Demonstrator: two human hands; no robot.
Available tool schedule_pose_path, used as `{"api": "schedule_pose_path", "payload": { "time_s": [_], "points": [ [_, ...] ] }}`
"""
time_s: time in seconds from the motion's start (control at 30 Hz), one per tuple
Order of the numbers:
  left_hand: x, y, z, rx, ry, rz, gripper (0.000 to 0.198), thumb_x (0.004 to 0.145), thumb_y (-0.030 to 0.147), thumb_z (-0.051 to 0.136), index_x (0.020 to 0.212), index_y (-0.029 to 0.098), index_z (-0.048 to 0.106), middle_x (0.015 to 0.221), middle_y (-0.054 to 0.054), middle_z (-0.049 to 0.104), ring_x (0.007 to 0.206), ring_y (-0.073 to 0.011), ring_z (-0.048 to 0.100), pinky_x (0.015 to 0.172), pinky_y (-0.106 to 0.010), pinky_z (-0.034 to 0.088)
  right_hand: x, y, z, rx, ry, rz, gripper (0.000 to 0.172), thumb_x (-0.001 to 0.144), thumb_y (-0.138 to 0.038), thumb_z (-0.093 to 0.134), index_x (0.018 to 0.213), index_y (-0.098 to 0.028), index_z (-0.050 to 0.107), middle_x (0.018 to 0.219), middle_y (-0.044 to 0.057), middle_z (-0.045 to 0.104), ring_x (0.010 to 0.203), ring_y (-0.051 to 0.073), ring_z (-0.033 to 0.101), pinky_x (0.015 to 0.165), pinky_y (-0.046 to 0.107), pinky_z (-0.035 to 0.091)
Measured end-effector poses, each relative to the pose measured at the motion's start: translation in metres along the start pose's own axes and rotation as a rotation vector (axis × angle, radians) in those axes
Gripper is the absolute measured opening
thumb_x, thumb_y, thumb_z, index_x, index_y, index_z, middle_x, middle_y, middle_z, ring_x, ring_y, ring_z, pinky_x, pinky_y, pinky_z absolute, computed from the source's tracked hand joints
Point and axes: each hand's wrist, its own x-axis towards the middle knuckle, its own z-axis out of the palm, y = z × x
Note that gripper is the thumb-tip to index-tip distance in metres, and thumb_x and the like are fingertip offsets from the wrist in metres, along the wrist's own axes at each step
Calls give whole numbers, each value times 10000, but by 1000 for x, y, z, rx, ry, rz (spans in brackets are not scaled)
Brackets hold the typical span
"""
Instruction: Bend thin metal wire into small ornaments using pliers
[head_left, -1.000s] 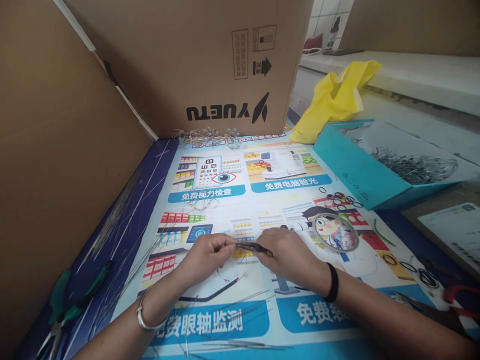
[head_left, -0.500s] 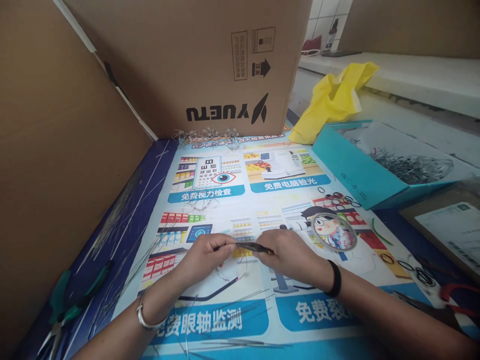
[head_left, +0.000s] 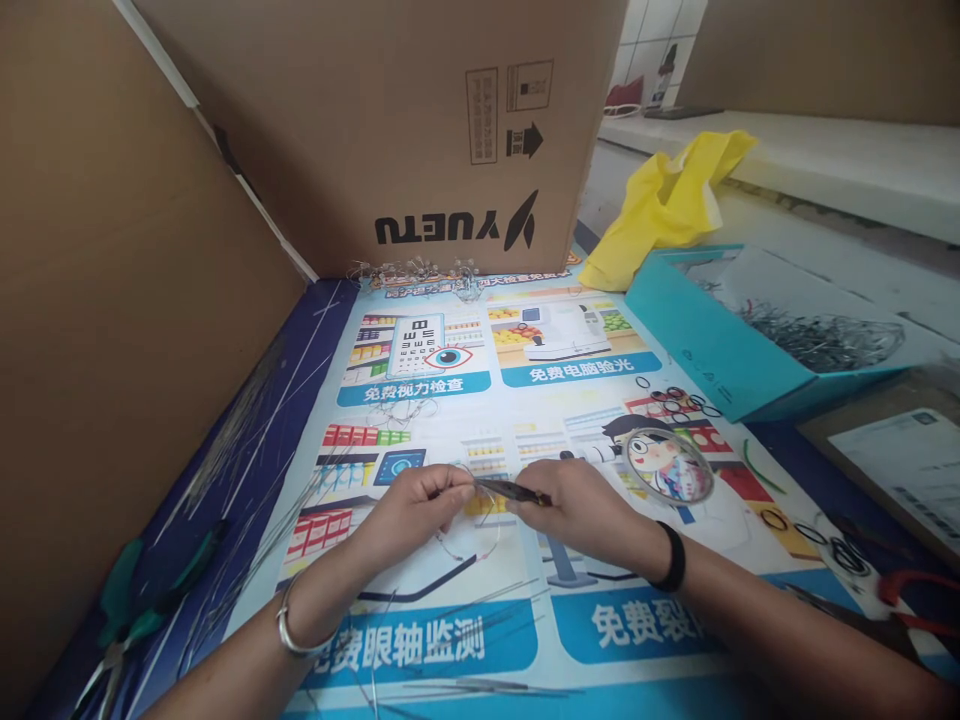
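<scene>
My right hand (head_left: 581,510) is closed around a pair of dark pliers (head_left: 516,491), whose jaws point left. The tips of the jaws meet the fingertips of my left hand (head_left: 420,512), which pinch a thin wire (head_left: 495,535). That wire curves in a loose loop below the two hands, and the end between my fingers is hidden. Beneath them lies a printed poster (head_left: 517,580). Loose straight wires (head_left: 487,687) rest on it near the front, and a few curled wires (head_left: 401,410) lie farther back.
Green-handled pliers (head_left: 124,620) lie at left. A round clear dish (head_left: 709,480) and black rings (head_left: 847,552) are at right, near red-handled pliers (head_left: 900,590). Behind stand a teal box (head_left: 690,340) of metal pieces, a yellow bag (head_left: 660,205) and a tall cardboard box (head_left: 337,130).
The pliers have tilted slightly, and the wire loop under my fingers has shifted a little. Both hands stay almost in place.
</scene>
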Motion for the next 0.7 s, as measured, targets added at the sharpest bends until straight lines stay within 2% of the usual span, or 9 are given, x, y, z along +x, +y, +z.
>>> {"api": "schedule_pose_path", "payload": {
  "time_s": [0.23, 0.33, 0.53, 0.7],
  "points": [
    [0, 2, 1, -125, -31, -22, 335, 851, 416, 481, 979, 148, 636, 474, 66, 413, 421, -63, 321, 403, -180, 237, -2, -2, 0, 41, 20, 47, 213, 777, -301, 537, 613, -165, 543, 598, -13, 572, 541, 87, 465, 497, 221, 182],
    [0, 3, 1, -142, -18, -22, 355, 861, 434, 467, 1027, 157, 614, 511, 62, 434, 425, -61, 340, 412, -181, 272, -1, -2, 0, 41, 20, 52, 208, 776, -300, 537, 617, -166, 542, 595, -14, 572, 537, 86, 462, 495, 222, 178],
    [2, -1, 0, -116, 51, 45, 308, 863, 417, 483, 878, 147, 631, 658, 6, 554, 550, -73, 459, 539, -201, 378, 0, -1, 1, 30, 13, 44, 211, 777, -312, 540, 623, -169, 554, 621, -7, 596, 554, 93, 476, 502, 222, 190],
    [1, -3, 0, -81, 68, 47, 288, 857, 411, 491, 834, 156, 622, 540, 44, 488, 478, -65, 419, 485, -190, 347, -1, -2, 1, 29, 3, 28, 194, 785, -307, 531, 652, -175, 579, 649, 1, 619, 572, 101, 494, 510, 223, 204]
  ]
}}
